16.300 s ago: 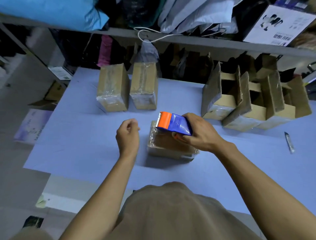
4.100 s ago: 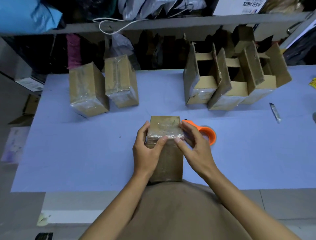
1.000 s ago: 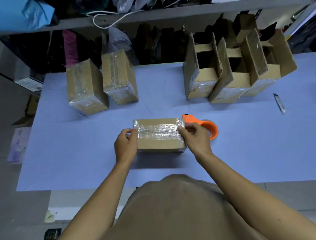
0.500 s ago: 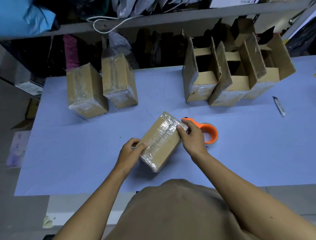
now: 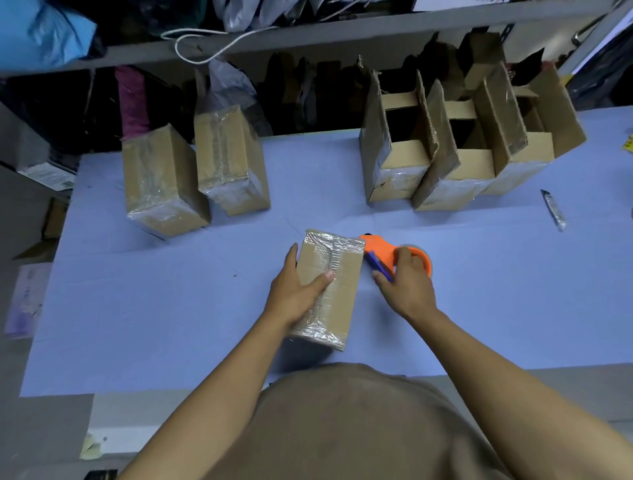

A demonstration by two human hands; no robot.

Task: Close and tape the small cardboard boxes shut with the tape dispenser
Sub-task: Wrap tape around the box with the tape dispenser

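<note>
Three taped boxes (image 5: 329,287), three open boxes (image 5: 394,171), one tape dispenser (image 5: 383,251), one knife (image 5: 553,209).

You have no text here that can be read. The white box (image 5: 442,4) on the shelf (image 5: 342,34) shows only a cut-off strip of dark print at the top edge, and the pale printed sheet (image 5: 25,301) lying left of the tabletop (image 5: 171,308) is too blurred to make out.
</note>
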